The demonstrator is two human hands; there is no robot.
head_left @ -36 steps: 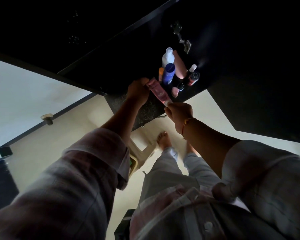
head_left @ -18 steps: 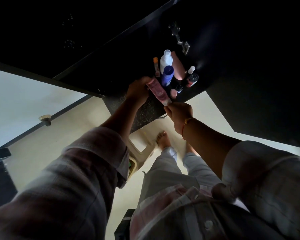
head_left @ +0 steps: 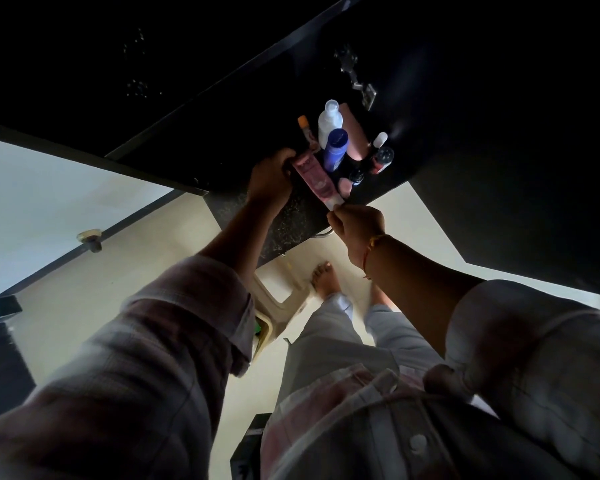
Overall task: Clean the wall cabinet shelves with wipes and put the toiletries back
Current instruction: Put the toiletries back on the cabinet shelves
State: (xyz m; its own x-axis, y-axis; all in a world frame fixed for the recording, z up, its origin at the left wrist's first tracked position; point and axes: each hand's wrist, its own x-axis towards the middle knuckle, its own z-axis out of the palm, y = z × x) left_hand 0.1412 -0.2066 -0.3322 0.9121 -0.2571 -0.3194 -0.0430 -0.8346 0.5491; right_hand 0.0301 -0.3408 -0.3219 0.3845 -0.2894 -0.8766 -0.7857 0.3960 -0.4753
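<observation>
A pink wipes pack (head_left: 314, 180) lies on the dark speckled counter (head_left: 291, 223). My left hand (head_left: 269, 180) grips its far end. My right hand (head_left: 355, 225) pinches the white flap at its near end. Just behind the pack stand toiletries: a blue bottle (head_left: 335, 150), a white bottle (head_left: 329, 121), an orange-capped tube (head_left: 305, 129), a pink bottle (head_left: 354, 133), a red-and-black can (head_left: 381, 160) and a small dark bottle (head_left: 355, 177). The area above them is too dark to make out.
A metal hinge (head_left: 361, 88) shows on the dark surface above the toiletries. A cream plastic stool (head_left: 278, 303) stands below, beside my bare foot (head_left: 324, 278). A round knob (head_left: 89, 237) sticks out of the wall at left.
Both hands stay on the wipes pack in nearly the same spot. The orange-capped tube, earlier low beside the blue bottle, now shows further up, left of the white bottle.
</observation>
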